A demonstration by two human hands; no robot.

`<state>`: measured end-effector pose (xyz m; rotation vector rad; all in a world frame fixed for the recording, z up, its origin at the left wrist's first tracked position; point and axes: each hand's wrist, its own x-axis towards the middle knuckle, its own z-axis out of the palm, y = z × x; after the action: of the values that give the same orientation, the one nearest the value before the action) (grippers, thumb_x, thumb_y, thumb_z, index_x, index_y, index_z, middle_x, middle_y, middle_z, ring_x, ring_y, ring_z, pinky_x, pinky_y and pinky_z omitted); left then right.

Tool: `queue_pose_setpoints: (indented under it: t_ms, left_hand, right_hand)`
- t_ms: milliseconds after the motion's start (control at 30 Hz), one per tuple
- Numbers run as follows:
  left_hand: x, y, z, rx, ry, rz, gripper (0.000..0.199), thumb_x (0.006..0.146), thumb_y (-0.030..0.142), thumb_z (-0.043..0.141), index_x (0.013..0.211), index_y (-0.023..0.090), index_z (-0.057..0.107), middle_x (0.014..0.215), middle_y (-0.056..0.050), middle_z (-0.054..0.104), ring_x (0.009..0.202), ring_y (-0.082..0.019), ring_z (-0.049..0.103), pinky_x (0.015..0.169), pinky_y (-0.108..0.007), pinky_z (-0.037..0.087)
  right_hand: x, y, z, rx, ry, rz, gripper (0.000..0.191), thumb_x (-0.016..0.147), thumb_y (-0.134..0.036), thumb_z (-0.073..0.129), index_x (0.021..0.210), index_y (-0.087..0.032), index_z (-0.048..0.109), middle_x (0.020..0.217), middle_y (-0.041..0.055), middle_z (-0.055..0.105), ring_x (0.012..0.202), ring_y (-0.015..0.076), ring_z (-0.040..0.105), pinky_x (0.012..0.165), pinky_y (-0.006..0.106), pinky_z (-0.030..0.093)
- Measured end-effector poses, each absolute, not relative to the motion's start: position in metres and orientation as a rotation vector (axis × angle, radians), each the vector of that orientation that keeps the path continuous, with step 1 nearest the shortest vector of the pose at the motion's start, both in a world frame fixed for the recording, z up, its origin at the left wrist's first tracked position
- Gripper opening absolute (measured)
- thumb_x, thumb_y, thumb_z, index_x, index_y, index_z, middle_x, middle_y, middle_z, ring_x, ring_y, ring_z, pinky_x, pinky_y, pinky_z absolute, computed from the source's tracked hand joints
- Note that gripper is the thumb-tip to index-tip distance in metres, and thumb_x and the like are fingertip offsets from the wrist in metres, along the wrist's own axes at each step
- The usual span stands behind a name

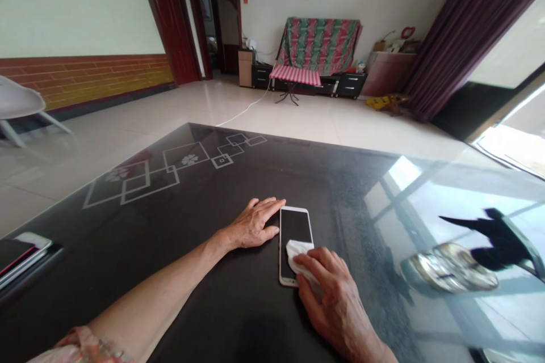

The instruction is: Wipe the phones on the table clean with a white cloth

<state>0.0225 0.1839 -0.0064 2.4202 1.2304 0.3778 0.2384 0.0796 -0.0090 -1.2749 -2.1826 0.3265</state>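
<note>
A white-framed phone (296,226) lies face up on the glossy black table (204,181). My left hand (254,223) rests on the tabletop with its fingers apart, fingertips and thumb against the phone's left edge. A folded white cloth (297,249) covers part of the lower screen. My right hand (330,295) presses that cloth onto the glass, its fingers closed over it, and hides the phone's lower right corner.
Another device, maybe a phone (32,247), lies at the table's left edge. On the right stands a clear bottle (451,269) with a black spray head. A striped folding table (296,75) stands across the floor.
</note>
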Motion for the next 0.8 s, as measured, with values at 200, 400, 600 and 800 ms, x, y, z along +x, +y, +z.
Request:
queue_pose_setpoints:
  t_ms: [200,400,600,800]
  left_hand:
    - [0.023,0.185,-0.009,2.423,1.186,0.400,0.075,0.079,0.032,0.057,0.146,0.025,0.025,0.152,-0.007,0.032,0.140,-0.027,0.026,0.112,-0.052,0.017]
    - [0.022,0.188,-0.014,2.421,1.178,0.418,0.075,0.079,0.032,0.058,0.146,0.026,0.025,0.152,-0.007,0.033,0.140,-0.028,0.027,0.112,-0.054,0.017]
    - [0.022,0.186,-0.012,2.426,1.172,0.427,0.074,0.080,0.032,0.058,0.146,0.025,0.025,0.151,-0.009,0.035,0.139,-0.029,0.029,0.111,-0.056,0.019]
    - [0.022,0.188,-0.014,2.437,1.181,0.429,0.074,0.080,0.032,0.058,0.146,0.026,0.026,0.151,-0.007,0.035,0.140,-0.028,0.028,0.111,-0.055,0.018]
  right_hand:
    - [0.225,0.084,-0.002,-1.312,-2.319,0.330,0.019,0.083,-0.012,0.051,0.093,-0.023,0.063,0.088,0.0044,0.056,0.081,0.0196,0.050,0.076,0.036,0.037]
    - [0.220,0.066,-0.003,-1.259,-2.308,0.375,0.021,0.083,-0.008,0.049,0.089,-0.023,0.063,0.085,0.0034,0.056,0.078,0.0187,0.047,0.073,0.034,0.036]
    - [0.220,0.061,-0.002,-1.235,-2.295,0.359,0.020,0.084,-0.007,0.048,0.088,-0.022,0.062,0.084,0.0033,0.056,0.078,0.0184,0.047,0.073,0.034,0.035]
    - [0.215,0.076,-0.006,-1.203,-2.302,0.285,0.020,0.079,-0.007,0.050,0.085,-0.021,0.063,0.081,0.0034,0.054,0.076,0.0185,0.045,0.072,0.034,0.033]
